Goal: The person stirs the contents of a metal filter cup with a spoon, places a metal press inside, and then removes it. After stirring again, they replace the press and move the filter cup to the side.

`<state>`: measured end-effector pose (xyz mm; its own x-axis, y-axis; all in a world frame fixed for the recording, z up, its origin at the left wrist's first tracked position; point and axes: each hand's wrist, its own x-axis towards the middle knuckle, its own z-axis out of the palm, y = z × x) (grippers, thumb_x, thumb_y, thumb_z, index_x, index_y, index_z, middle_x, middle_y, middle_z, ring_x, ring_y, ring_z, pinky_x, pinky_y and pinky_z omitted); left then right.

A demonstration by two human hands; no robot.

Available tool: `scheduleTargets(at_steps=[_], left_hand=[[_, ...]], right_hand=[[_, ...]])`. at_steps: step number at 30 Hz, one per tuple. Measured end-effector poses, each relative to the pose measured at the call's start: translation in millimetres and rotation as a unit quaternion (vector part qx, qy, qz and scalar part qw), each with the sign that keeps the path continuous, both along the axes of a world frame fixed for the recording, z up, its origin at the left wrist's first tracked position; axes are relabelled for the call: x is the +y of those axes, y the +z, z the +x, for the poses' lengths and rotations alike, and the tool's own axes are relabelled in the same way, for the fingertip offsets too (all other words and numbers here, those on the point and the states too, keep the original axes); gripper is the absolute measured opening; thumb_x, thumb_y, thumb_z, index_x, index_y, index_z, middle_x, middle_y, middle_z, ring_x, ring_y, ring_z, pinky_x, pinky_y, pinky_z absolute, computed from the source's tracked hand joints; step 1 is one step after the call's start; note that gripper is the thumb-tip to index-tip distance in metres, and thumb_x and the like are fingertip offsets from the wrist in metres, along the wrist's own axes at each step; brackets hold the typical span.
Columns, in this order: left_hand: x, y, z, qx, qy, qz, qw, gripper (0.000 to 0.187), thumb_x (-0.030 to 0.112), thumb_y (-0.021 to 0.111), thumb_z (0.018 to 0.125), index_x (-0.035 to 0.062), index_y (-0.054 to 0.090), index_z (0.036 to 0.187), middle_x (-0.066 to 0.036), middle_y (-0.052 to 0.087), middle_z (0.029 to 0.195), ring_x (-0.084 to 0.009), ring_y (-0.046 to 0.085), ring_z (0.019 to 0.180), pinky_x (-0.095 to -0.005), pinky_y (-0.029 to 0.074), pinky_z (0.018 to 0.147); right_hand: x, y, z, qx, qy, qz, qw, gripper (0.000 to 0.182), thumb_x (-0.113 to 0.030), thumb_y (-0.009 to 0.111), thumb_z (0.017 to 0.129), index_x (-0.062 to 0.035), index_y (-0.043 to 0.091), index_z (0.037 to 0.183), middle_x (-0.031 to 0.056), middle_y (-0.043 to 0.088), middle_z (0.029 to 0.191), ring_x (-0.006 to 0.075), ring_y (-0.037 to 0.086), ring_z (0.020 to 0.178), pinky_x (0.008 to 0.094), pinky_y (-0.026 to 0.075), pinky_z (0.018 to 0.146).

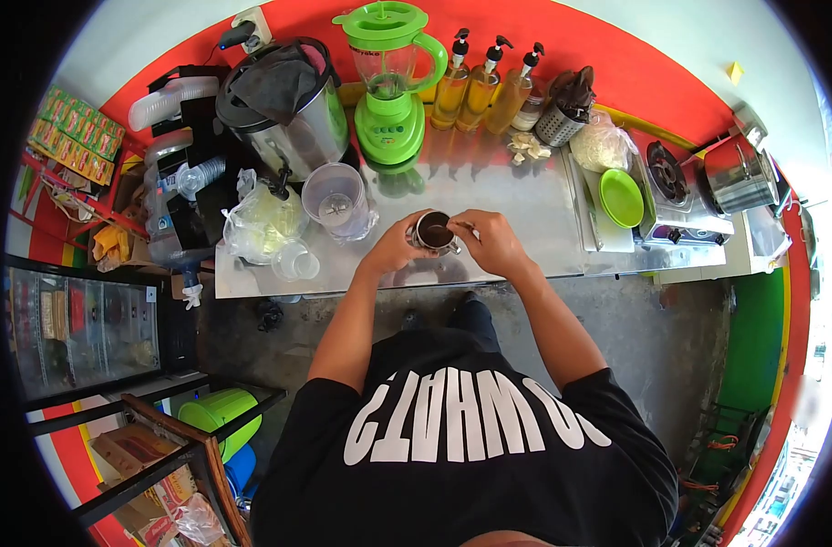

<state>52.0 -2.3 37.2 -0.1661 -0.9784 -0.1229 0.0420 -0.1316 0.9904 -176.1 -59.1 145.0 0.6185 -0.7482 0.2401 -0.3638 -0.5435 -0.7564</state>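
I see the left hand point(393, 248) curled round the cup point(418, 233) near the bench point(516, 196)'s front edge, right hand point(490, 244) fingers pinched, on what I can't tell; knocking its rim could spill the dark contents point(432, 232)

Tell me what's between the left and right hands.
A cup with dark contents, shown in the head view: the left hand grips its side, the right hand is at its rim.
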Motion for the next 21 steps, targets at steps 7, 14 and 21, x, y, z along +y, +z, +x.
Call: scheduleTargets(at_steps=[7, 14, 21], left_hand=[[-0.5, -7.8, -0.4, 0.004, -0.001, -0.029, 1.0, 0.092, -0.002, 0.094, 0.071, 0.0031, 0.053, 0.154, -0.006, 0.066, 0.142, -0.0168, 0.062, 0.13, -0.0349, 0.046, 0.116], [1.4, -1.7, -1.5, 0.021, -0.004, -0.03, 0.999, 0.093, -0.001, 0.094, 0.072, 0.0032, 0.052, 0.155, -0.006, 0.065, 0.142, -0.0169, 0.061, 0.131, -0.0347, 0.046, 0.116], [6.1, 8.8, -2.9, 0.006, -0.002, -0.044, 0.999, 0.096, 0.0, 0.094, 0.072, 0.0047, 0.049, 0.157, -0.007, 0.063, 0.145, -0.0178, 0.06, 0.133, -0.0352, 0.048, 0.115]], right_hand=[[6.6, -3.2, -4.9, -0.012, 0.024, -0.019, 0.999, 0.012, -0.006, 0.073, 0.099, 0.0014, 0.078, 0.107, 0.0175, 0.078, 0.098, 0.0341, 0.073, 0.081, 0.0392, 0.056, 0.072], [7.9, -4.3, -2.0, -0.024, 0.012, -0.028, 0.999, 0.01, -0.003, 0.072, 0.098, 0.002, 0.078, 0.105, 0.0176, 0.077, 0.098, 0.0351, 0.072, 0.081, 0.0384, 0.056, 0.071], [9.5, 6.2, -1.9, -0.025, -0.002, -0.045, 0.999, 0.008, -0.004, 0.074, 0.098, 0.0022, 0.076, 0.102, 0.0169, 0.076, 0.094, 0.0347, 0.072, 0.08, 0.0392, 0.055, 0.069]])
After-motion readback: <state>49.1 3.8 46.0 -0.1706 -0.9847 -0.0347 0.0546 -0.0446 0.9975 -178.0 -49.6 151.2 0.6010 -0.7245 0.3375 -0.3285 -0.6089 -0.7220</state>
